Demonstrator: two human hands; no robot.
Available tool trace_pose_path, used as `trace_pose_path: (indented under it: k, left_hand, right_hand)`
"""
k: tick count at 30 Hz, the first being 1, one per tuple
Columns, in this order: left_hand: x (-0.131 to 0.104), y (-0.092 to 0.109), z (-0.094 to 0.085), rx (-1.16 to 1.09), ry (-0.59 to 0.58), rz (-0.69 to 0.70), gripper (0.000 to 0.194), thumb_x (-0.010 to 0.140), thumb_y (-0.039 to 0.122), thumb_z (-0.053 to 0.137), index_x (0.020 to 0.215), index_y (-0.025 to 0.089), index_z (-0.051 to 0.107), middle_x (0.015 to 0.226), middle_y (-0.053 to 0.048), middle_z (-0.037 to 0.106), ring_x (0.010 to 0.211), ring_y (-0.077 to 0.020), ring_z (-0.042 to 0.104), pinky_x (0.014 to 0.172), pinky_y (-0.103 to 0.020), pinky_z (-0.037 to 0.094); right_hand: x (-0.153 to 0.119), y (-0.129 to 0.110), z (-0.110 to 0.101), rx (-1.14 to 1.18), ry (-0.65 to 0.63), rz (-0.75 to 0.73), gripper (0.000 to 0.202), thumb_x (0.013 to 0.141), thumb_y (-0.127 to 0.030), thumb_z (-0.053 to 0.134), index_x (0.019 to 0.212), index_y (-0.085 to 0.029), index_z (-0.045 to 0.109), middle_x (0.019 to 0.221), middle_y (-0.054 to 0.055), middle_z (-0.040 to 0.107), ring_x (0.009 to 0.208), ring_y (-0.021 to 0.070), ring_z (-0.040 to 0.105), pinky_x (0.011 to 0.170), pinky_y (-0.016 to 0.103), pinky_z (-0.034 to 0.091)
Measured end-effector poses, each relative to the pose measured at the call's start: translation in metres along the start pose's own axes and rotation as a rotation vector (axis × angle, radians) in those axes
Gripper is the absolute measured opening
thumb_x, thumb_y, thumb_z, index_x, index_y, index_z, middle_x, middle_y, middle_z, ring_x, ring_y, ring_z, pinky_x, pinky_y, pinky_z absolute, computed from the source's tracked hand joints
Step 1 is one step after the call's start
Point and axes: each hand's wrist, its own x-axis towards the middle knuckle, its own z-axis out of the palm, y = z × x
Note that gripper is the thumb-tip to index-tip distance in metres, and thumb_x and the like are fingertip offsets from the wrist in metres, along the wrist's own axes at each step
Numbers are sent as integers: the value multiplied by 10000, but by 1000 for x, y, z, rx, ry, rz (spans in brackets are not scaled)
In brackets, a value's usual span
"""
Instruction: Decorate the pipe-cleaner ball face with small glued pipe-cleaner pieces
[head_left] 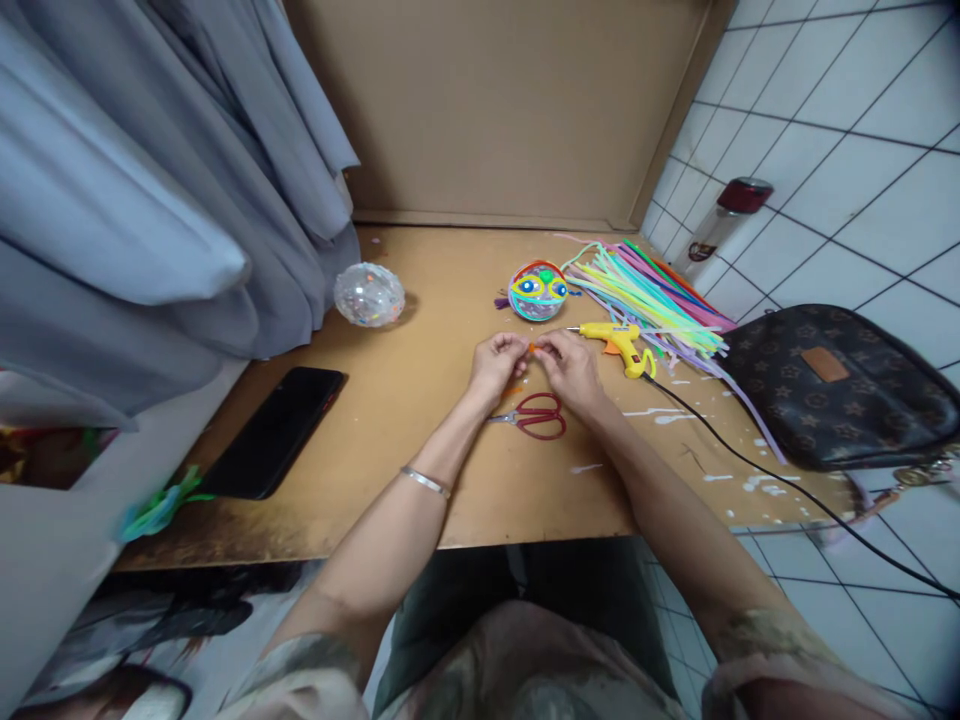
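Note:
Above the middle of the table, my left hand [498, 365] and my right hand [571, 368] pinch a small orange piece [532, 348], probably pipe cleaner, between their fingertips. Red-handled scissors [538, 416] lie just below my hands, with an orange scrap [513, 391] beside them. Beyond my fingers sits a clear ball [538, 306] decorated with coloured pipe cleaners and two eyes ringed in yellow. A yellow glue gun [611, 340] lies right of my right hand, its nozzle pointing left.
Pipe cleaners [652, 295] in many colours are heaped at the back right, near a brown patterned bag [847, 385] and a red-capped bottle [727, 225]. To the left are a clear ball [370, 295], a black phone [274, 432] and a grey curtain [187, 180]. A black cord [735, 450] crosses the right side.

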Motion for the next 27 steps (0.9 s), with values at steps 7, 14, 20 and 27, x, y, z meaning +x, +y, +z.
trace_pose_path:
  k: [7,14,20,27]
  left_hand:
    - [1,-11,1,30,-82,16,153,750,148,785,883,131,710,550,29,644,444,-59,517,504,-186,398]
    - [-2,-9,4,-82,-93,32,260,680,170,870,887,128,719,613,21,682,505,-65,569,578,-205,458]
    - [-3,-11,8,-137,-87,6,372,620,259,946,869,130,703,650,12,702,531,-70,593,602,-217,480]
    - [0,-4,3,-237,-18,-62,297,670,178,913,850,134,681,691,13,709,565,-61,623,627,-198,524]
  right_hand:
    - [-2,-5,1,-128,-44,25,206,859,-174,580,1025,-213,696,972,90,733,915,258,657,864,379,510]
    - [-1,-6,2,153,16,204,414,825,-217,599,1239,-241,609,859,-4,665,778,204,639,788,345,543]
    - [-2,-7,3,181,-19,129,489,825,-250,578,1313,-230,597,891,14,669,807,219,651,846,378,549]
    - [9,9,-33,-414,181,302,506,877,-304,539,1358,-153,579,1264,178,665,1181,330,588,1073,527,429]
